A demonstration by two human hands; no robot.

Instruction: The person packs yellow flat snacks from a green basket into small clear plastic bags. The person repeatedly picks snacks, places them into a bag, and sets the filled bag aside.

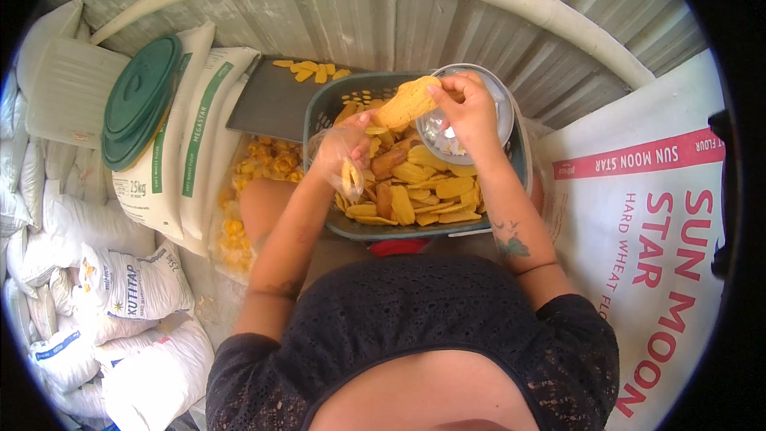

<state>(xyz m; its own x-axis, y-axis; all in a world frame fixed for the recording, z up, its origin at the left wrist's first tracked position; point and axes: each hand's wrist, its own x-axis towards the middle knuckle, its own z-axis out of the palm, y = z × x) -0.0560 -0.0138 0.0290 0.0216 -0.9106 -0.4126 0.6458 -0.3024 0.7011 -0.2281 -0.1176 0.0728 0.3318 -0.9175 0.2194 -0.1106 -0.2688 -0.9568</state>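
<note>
A long yellow crisp (407, 105), possibly banana, is pinched at its upper end by my right hand (470, 108). Its lower left end meets the fingertips of my left hand (344, 146). Around that hand hangs a clear plastic bag (353, 179) with some yellow slices inside. Both hands are above a dark green plastic basket (383, 233), which holds many yellow slices (413, 173) and a few browner ones. On the basket's right side rests a round pale tub (505, 96) with small white and shiny pieces in it, partly hidden by my right hand.
A dark tray (269, 99) with several yellow slices (311, 69) lies behind, left of the basket. Clear bags of yellow chips (233, 233) sit by my left leg. Flour sacks (200, 126) carry a green lid (143, 96). More filled sacks (143, 287) are piled left. A printed sack (634, 215) stands right.
</note>
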